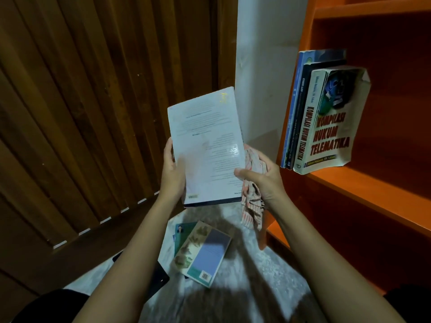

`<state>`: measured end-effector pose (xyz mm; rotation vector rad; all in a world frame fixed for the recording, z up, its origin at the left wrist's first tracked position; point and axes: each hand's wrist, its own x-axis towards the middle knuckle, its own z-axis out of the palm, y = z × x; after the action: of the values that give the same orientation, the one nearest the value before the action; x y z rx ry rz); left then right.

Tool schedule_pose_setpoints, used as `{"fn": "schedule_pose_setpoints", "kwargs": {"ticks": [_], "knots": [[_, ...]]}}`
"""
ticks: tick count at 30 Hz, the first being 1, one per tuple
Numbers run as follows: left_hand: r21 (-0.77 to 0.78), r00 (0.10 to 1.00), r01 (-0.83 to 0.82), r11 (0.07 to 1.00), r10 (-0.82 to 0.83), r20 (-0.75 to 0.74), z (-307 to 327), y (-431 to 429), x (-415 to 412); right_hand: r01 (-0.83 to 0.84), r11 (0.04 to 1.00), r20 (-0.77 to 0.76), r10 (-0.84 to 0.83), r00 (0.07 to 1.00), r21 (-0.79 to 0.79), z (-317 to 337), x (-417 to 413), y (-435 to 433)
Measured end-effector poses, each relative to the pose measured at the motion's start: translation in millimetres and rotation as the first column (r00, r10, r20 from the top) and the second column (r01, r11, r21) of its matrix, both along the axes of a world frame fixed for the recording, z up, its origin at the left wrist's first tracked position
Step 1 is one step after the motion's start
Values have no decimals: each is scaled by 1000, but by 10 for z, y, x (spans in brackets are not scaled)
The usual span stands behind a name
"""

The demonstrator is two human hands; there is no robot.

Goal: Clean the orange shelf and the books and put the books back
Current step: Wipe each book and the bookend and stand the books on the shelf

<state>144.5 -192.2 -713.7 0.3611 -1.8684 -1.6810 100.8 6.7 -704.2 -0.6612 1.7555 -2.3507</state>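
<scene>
- On the left, we saw the left hand (171, 173) closed around the left edge of a white-covered book (206, 148), held upright in mid-air with its back cover facing the camera.
- Below it, we noted a small pile of books (200, 252) lying on the pale floor (256, 276), beside a dark flat object (161, 276) we could not identify; we judged these books still awaited wiping and shelving.
- At centre right, the right hand (261, 176) was curled around a bunched, striped cloth (253, 201), its thumb pressed on the held book's right edge; the cloth hung down below the fist.
- We judged the step in hand to be the wiping of this book's cover.
- On the right, three books (326, 113) stood upright at the left end of the orange shelf (373, 197), the outermost white one leaning slightly with a bent cover corner.
- The rest of that shelf board was bare, so we judged the task roughly midway: some books returned, one in hand, several left on the floor.
</scene>
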Motion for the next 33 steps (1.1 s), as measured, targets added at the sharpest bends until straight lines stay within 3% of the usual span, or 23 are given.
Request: {"fn": "schedule_pose_setpoints", "kwargs": {"ticks": [2,5,9,17,21,24,26,29,33], "knots": [[-233,989,-46,971,77,124,-51,42,-48,78,994,-64,-73,995,80,10,26,-14],[-365,977,34,930,46,209,-1,237,-88,189,948,-189,-143,972,254,-79,85,-52],[-210,967,-16,978,68,244,153,436,-138,340,827,-408,-150,901,448,-297,229,-175],[-246,882,-221,944,301,363,-26,426,-157,447,712,-592,-54,804,542,-554,409,-267],[-139,933,-294,946,315,171,12,354,-125,515,656,-678,-8,735,551,-586,345,-293],[-43,971,-238,970,237,-46,100,301,-54,476,722,-694,8,720,502,-509,275,-270],[-23,968,-216,976,211,-136,159,278,-26,420,777,-645,-23,763,469,-385,226,-219],[59,953,-233,971,240,-186,198,260,16,375,801,-552,-67,831,467,-190,121,-118],[184,961,-166,969,201,-191,180,283,83,459,780,-533,-194,824,425,23,-42,-141]]}}
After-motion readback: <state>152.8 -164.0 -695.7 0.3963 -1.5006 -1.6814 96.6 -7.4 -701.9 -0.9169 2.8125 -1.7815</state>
